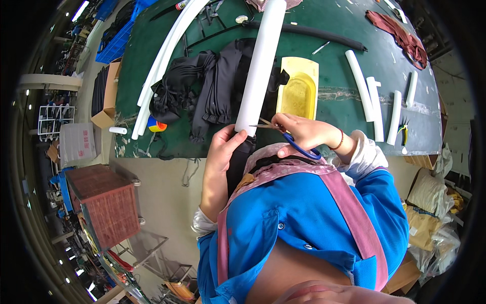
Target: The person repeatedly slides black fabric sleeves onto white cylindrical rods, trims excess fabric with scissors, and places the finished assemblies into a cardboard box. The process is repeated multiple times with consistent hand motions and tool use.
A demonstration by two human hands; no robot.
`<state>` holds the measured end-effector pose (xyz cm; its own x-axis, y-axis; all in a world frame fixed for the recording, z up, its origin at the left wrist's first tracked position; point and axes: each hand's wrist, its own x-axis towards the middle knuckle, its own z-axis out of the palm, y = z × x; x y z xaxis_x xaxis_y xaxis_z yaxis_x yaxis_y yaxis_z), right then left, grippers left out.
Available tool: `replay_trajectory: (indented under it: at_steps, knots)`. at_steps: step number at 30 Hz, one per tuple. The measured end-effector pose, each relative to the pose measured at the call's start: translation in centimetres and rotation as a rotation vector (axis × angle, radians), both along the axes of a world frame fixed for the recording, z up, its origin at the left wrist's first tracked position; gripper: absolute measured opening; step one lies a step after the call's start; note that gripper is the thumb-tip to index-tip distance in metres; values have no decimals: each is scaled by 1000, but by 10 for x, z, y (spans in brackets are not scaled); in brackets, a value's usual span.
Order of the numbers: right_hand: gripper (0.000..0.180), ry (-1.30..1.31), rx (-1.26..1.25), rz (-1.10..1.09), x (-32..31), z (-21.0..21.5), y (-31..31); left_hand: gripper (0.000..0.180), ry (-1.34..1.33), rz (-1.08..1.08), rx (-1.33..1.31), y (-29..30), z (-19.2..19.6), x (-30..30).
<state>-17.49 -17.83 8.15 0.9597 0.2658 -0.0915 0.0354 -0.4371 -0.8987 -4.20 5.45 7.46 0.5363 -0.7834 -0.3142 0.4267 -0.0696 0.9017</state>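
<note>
Green worktable point(354, 96) fills upper view. Left hand point(223, 152) wraps black cloth point(239, 157) at lower end of white tube point(260, 66); tube runs toward 12 o'clock. Right hand point(304, 133) pinches blue scissors point(286, 136), blades pointing to 9 o'clock, touching tube end.

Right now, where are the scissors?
Head view, centre: the blue-handled scissors are in the right hand, blades at the white foam tube's lower end, just below the yellow tray.

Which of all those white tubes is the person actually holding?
The thick white tube running up the table's middle: the left hand grips its near end, scissors at it. The others lie loose on the green table.
</note>
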Motion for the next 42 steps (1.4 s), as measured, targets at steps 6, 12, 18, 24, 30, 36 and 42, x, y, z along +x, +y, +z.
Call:
replay_trajectory:
  at_steps: [6, 12, 18, 24, 30, 36, 42]
  knots:
    - [80, 0, -81, 50, 8, 15, 4, 28, -93, 2, 30, 0, 9, -9]
    - [81, 67, -166, 91, 5, 25, 1, 29, -157, 48, 37, -1, 15, -15]
    - [74, 163, -118, 127, 5, 28, 1, 28, -215, 60, 21, -7, 18, -18]
    - [64, 18, 5, 58, 8, 22, 6, 27, -245, 28, 54, -7, 19, -15]
    - [30, -67, 110, 2, -1, 20, 8, 41, -145, -221, 6, 6, 15, 2]
    - [16, -56, 308, 81, -16, 25, 13, 72, 276, -258, -331, -31, 9, 6]
    - [14, -176, 372, -41, -46, 7, 8, 46, 268, -189, -341, -49, 8, -14]
